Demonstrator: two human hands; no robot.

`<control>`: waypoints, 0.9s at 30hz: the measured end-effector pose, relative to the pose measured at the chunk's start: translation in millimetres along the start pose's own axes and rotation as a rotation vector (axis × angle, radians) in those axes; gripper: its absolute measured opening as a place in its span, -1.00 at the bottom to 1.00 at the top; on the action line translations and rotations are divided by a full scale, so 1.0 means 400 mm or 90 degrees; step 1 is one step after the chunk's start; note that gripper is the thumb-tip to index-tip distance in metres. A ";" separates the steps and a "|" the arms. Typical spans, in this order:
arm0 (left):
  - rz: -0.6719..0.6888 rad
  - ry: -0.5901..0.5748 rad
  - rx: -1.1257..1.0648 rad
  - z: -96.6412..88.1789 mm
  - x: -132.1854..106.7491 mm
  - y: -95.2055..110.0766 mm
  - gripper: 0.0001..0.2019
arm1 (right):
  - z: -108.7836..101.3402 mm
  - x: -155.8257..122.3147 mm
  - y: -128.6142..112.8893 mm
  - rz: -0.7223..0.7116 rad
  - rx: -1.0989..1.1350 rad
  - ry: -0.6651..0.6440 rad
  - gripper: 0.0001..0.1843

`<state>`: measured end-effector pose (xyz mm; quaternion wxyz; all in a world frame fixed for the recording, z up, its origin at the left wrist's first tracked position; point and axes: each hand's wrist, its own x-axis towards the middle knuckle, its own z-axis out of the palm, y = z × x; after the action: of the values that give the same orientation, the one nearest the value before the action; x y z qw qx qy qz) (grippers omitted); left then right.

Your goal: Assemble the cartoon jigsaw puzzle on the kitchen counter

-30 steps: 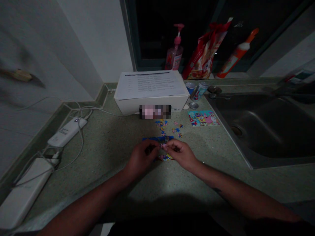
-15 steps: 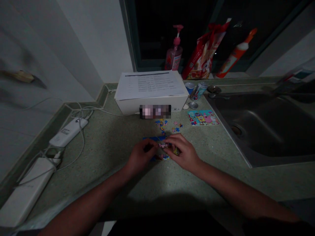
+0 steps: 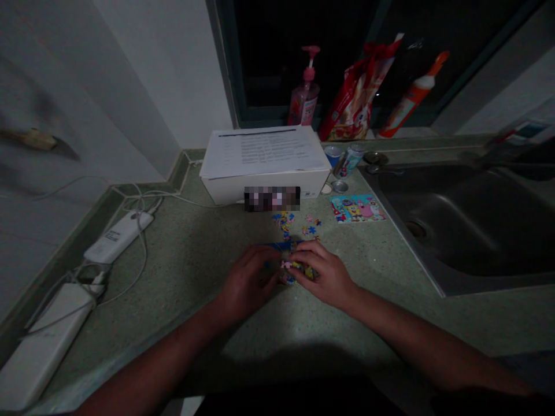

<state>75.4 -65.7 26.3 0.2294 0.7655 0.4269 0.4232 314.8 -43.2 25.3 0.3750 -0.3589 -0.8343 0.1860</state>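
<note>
A small pink jigsaw puzzle piece (image 3: 285, 264) shows between my two hands, above a partly filled blue puzzle tray (image 3: 277, 247). My right hand (image 3: 326, 271) has its thumb and fingertips closed at the right side of that piece. On the left of the tray, my left hand (image 3: 249, 280) is curved with thumb and forefinger apart; nothing shows between them. Both hands cover much of the tray and the colourful pieces in it. Just beyond lie several loose puzzle pieces (image 3: 284, 221), with a few more (image 3: 311, 229) to their right.
A white box (image 3: 269, 159) with a printed sheet on top stands behind the pieces. To its right are a cartoon picture card (image 3: 358, 208), a can (image 3: 349, 160) and the metal sink (image 3: 437, 242). White power banks (image 3: 117, 237) and cables lie at left. Bottles line the windowsill.
My left hand's thumb and forefinger have drawn apart, away from the pink piece. The piece sits slightly lower, with my right fingers still at it. The camera view has shifted slightly.
</note>
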 end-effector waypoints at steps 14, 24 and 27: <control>0.008 -0.025 0.018 0.002 0.000 0.001 -0.81 | 0.004 -0.006 0.002 0.030 0.033 -0.029 -0.82; 0.011 -0.006 0.007 0.003 0.000 0.004 -0.82 | 0.005 -0.004 0.003 0.033 0.040 -0.036 -0.84; 0.015 -0.016 0.017 0.005 -0.003 0.000 -0.84 | 0.005 -0.005 0.003 0.036 0.045 -0.048 -0.83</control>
<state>76.9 -66.7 24.9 0.2196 0.7789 0.4202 0.4105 314.7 -43.9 22.3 0.3503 -0.3615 -0.8304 0.2388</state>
